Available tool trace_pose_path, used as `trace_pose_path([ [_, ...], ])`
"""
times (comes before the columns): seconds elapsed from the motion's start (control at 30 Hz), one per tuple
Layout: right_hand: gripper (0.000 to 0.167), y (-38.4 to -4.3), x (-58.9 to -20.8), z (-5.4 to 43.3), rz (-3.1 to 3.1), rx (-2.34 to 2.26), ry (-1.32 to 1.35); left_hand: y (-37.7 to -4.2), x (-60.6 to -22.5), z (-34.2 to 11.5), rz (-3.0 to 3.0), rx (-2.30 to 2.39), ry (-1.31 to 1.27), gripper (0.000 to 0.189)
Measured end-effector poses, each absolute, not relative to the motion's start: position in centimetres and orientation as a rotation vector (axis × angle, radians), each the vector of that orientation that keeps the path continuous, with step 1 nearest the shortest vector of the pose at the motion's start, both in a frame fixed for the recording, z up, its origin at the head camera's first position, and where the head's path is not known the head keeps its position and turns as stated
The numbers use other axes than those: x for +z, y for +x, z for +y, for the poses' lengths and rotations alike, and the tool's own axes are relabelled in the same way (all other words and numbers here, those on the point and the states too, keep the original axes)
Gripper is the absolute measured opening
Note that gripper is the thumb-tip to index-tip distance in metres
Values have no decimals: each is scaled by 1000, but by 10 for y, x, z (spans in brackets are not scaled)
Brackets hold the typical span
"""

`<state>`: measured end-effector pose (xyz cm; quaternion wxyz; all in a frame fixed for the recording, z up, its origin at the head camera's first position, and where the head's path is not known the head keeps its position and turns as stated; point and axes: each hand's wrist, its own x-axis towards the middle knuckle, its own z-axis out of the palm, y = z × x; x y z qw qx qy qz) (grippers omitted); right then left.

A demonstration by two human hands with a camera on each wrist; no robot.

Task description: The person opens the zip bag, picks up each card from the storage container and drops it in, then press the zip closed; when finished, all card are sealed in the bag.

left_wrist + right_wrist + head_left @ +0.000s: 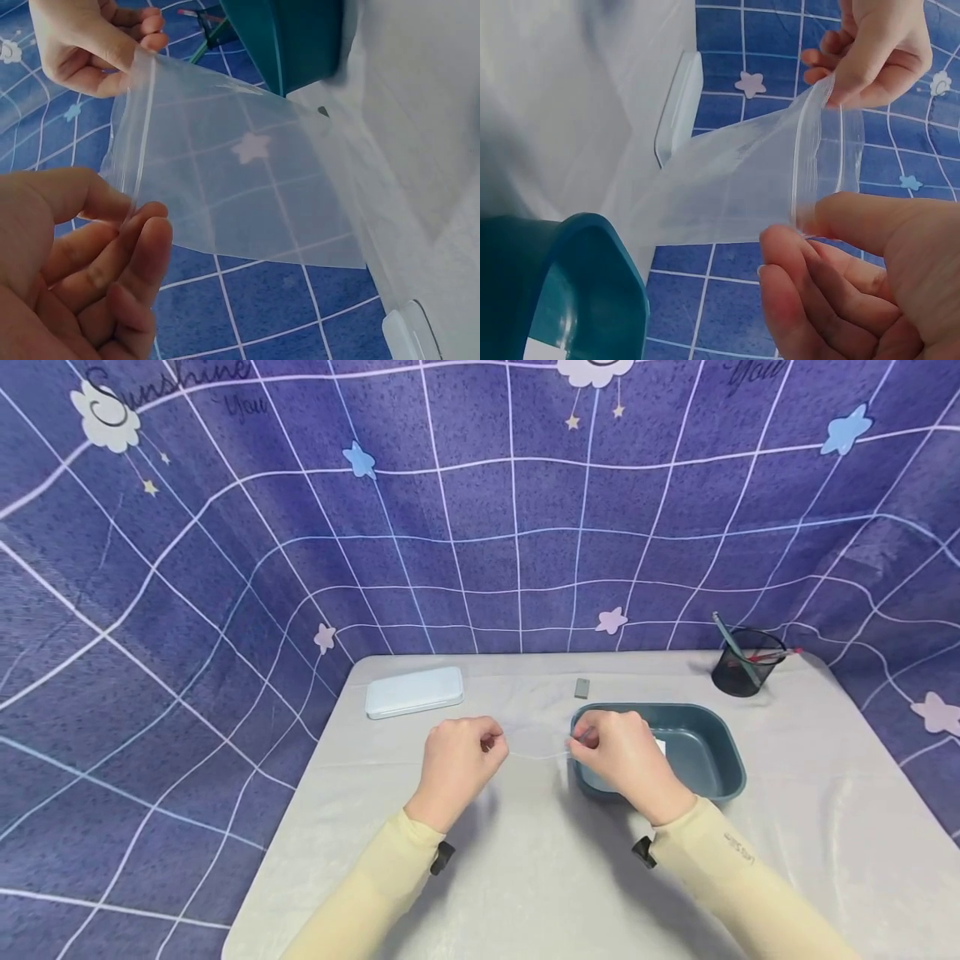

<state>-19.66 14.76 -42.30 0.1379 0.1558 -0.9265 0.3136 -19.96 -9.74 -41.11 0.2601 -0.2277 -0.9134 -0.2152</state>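
A clear zip-lock bag (217,165) hangs between my two hands, its zip strip along the top edge. My left hand (459,764) pinches one top corner between thumb and forefinger. The opposite corner is pinched by my right hand (626,760), which is above the left side of a teal tray (731,752). In the right wrist view the see-through bag (727,180) hangs with nothing visible inside. A white piece (661,747) shows in the tray, partly hidden by my right hand.
A pale blue case (415,692) lies at the back left of the table. Behind the tray is a small grey block (582,688). A black mesh pen cup (738,672) with pens stands at the back right. A patterned blue curtain (480,510) surrounds the table.
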Motion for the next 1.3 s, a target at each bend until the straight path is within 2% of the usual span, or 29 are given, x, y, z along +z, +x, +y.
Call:
trace_pose_path([
  [0.2,11,-196,-424,147,-2635,922,472,-201,-411,-90,-2496,-618,-681,16],
  [0.67,5,-194,-430,157,-2611,940,433,-205,-425,-72,-2495,-727,-774,13],
  [0.97,6,-193,-434,165,-2672,967,514,-212,-431,-75,-2487,-755,-754,10],
  [1.3,23,-195,-427,185,-2690,891,505,-213,-428,-76,-2479,-771,-763,10],
])
